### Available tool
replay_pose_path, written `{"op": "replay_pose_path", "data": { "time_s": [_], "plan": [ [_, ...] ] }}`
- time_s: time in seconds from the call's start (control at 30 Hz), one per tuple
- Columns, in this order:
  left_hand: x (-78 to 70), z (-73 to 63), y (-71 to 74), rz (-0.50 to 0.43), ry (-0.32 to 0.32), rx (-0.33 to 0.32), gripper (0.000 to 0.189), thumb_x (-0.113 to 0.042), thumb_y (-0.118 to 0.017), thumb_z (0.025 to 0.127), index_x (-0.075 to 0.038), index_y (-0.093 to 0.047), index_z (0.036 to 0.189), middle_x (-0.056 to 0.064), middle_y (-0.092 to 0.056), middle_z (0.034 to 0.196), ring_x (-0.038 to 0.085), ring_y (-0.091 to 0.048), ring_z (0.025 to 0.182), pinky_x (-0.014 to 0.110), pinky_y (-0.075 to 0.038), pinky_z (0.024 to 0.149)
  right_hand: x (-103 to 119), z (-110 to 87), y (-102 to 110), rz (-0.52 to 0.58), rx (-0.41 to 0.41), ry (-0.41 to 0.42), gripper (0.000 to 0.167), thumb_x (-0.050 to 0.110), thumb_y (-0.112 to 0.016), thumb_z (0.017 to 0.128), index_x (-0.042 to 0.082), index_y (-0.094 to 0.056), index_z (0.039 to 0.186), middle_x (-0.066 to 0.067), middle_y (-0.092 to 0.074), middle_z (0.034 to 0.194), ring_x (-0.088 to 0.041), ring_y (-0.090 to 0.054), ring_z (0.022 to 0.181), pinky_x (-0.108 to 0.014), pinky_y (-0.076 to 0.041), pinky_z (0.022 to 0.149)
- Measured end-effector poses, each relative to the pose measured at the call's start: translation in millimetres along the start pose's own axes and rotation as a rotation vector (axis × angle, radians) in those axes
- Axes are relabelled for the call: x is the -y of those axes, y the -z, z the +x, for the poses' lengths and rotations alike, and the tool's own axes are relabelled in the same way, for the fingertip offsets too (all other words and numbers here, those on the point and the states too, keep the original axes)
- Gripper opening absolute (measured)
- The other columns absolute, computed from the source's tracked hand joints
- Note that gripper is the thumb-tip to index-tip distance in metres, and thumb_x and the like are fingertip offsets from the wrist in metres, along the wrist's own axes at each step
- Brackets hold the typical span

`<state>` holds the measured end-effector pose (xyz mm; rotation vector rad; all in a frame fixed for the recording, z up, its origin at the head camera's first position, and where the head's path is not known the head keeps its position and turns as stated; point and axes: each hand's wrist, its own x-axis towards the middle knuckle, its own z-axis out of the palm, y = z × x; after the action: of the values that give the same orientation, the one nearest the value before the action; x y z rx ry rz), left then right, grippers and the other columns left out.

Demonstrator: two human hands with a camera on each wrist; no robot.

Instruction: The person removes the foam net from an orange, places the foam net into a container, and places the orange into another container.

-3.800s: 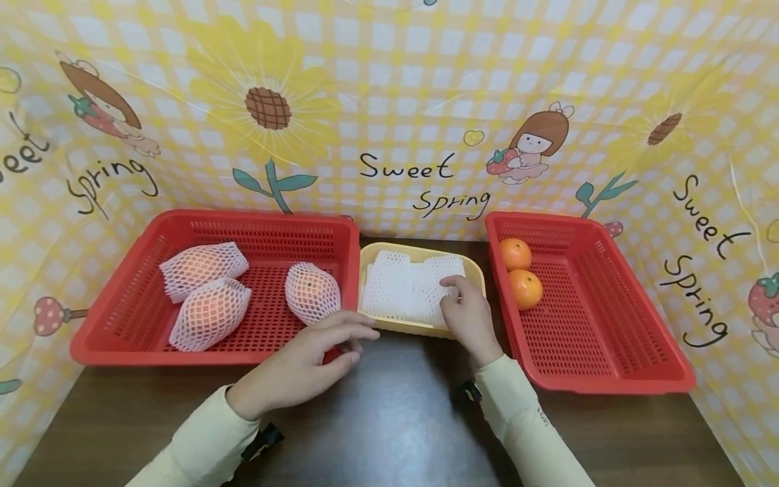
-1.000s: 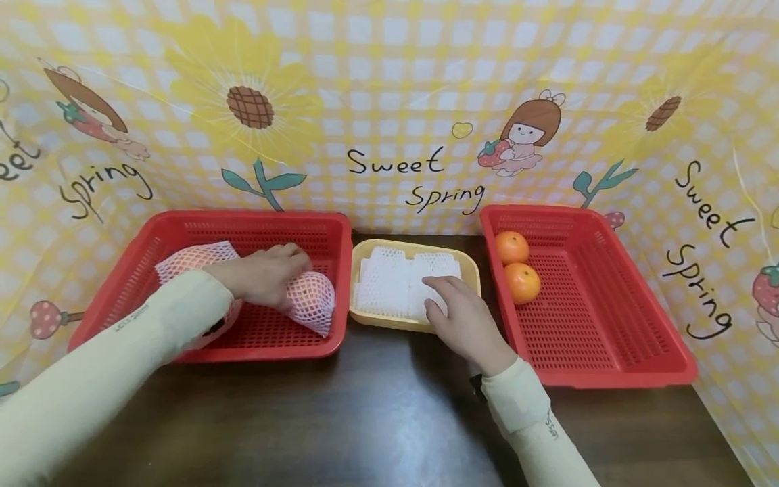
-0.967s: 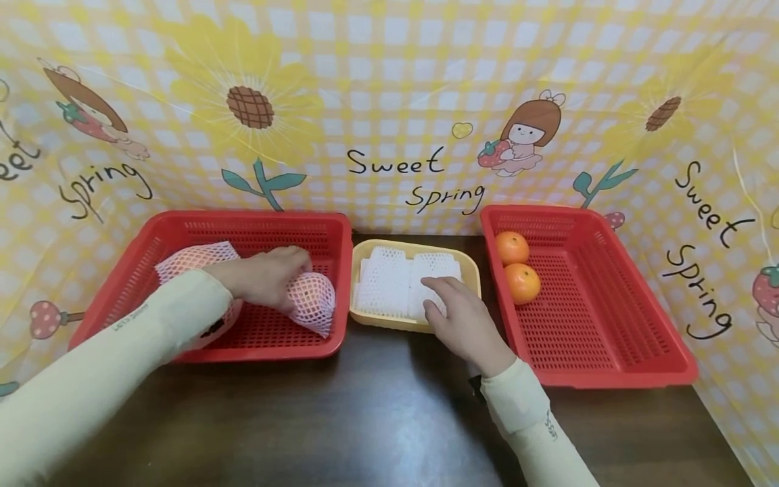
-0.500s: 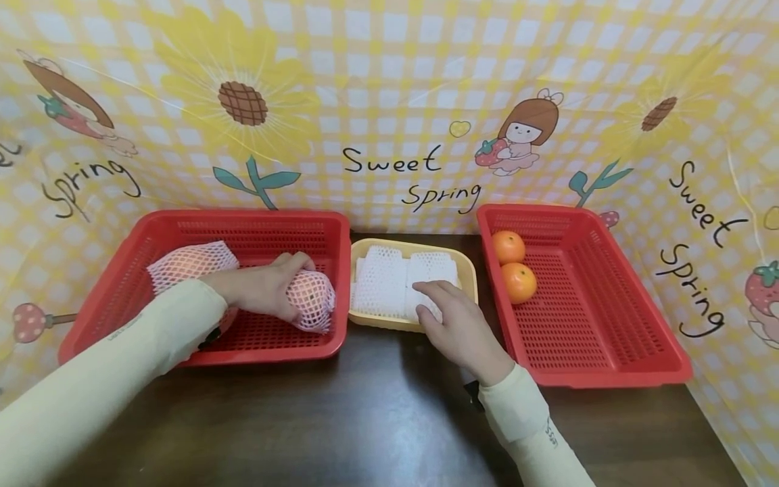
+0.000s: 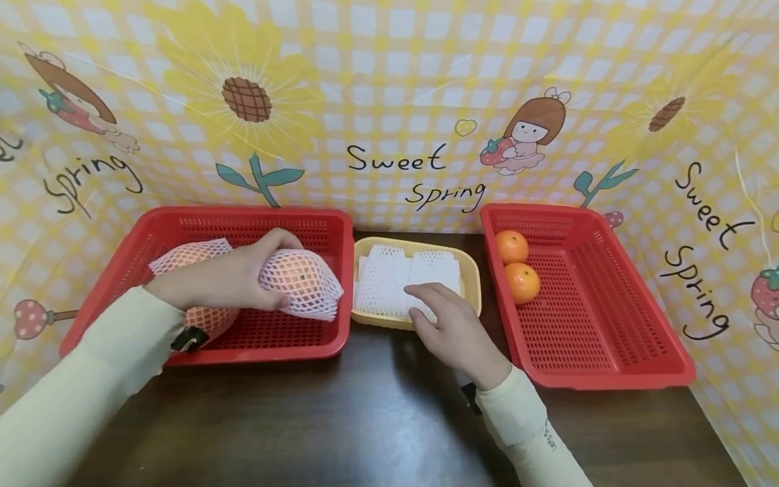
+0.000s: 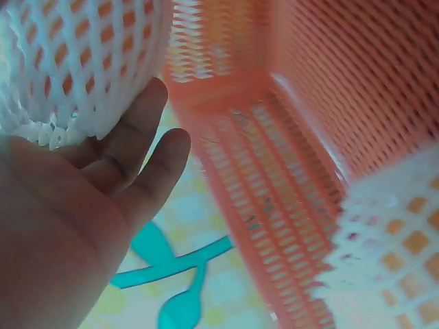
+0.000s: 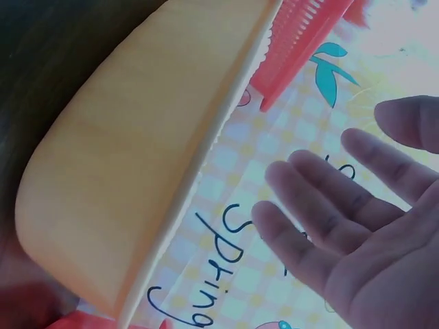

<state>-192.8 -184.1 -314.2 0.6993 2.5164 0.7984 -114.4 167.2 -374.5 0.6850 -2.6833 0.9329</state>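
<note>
White net, round fruit, and our left hand has it!
We grip it over the left basket, seemingly off the floor of it; we'd call the fruit firm, a bit weighty and easily bruised, the net soft and apt to slide, so the hold belongs round the fat middle, not the loose end. Our right hand holds nothing, fingers relaxed over the tray of flat nets. From the head we can't tell if it touches them; the right wrist view shows a bare palm, fingers apart from the rim. And the left wrist view catches what the head view hides: one finger seemingly standing off the net.
</note>
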Motion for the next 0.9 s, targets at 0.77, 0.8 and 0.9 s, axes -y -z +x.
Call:
{"op": "replay_pose_path", "data": {
  "time_s": [0.77,0.8,0.9],
  "plan": [
    [-57.6,-32.2,-27.2,-0.074,-0.329,-0.116,0.082,-0.029,-0.089,0.075,-0.03,-0.034,0.137,-0.011,-0.054,0.125,0.01,-0.059,0.104,0.036,-0.052,0.088,40.5,-6.0,-5.4,0.232,-0.136,0.43,0.015,0.003,-0.073,0.09,0.009,-0.071,0.104,0.0,-0.066,0.088,-0.009,-0.058,0.076,-0.022,-0.051,0.07],
    [-58.6,-32.6,-29.1,-0.086,-0.34,-0.109,0.082,-0.029,-0.089,0.075,-0.031,-0.035,0.137,-0.011,-0.053,0.126,0.01,-0.058,0.105,0.036,-0.052,0.088,41.4,-7.1,-5.8,0.219,-0.149,0.42,0.013,0.002,-0.073,0.09,0.008,-0.071,0.101,0.0,-0.066,0.087,-0.009,-0.058,0.075,-0.022,-0.051,0.069],
    [-60.8,-33.4,-34.5,-0.093,-0.388,-0.105,0.081,-0.032,-0.087,0.076,-0.03,-0.035,0.137,-0.011,-0.053,0.128,0.011,-0.057,0.108,0.034,-0.051,0.09,43.6,-9.8,-6.7,0.12,-0.193,0.416,0.008,0.002,-0.069,0.09,0.009,-0.07,0.087,0.001,-0.062,0.076,-0.009,-0.053,0.067,-0.023,-0.048,0.062]
  ]
}}
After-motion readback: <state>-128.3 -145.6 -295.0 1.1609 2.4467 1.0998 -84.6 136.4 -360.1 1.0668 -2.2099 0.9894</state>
